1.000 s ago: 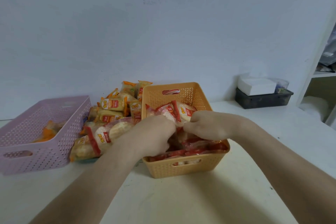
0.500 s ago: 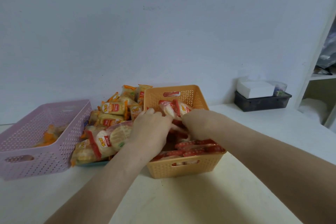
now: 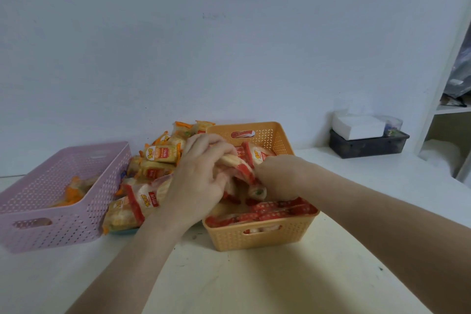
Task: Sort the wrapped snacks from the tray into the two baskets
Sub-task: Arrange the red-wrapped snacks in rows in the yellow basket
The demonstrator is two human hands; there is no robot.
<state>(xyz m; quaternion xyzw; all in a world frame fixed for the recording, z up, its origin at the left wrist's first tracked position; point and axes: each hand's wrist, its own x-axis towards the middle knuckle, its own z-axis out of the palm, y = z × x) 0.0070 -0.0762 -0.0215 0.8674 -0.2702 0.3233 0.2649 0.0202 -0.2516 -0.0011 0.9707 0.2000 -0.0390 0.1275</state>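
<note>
Holding red-wrapped snacks [image 3: 242, 168] over the orange basket [image 3: 257, 237], both hands grip tight: left hand [image 3: 201, 181], right hand [image 3: 277, 176]. At nine o'clock, an orange-wrapped pack [image 3: 161, 154] reads "1510"; its yellow logo is unreadable.

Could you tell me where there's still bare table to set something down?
Free: the near table in front of both baskets, and the stretch between the orange basket and the dark box. Crowded: the snack pile between the pink basket and orange basket, where both the left hand and right hand are working.
</note>
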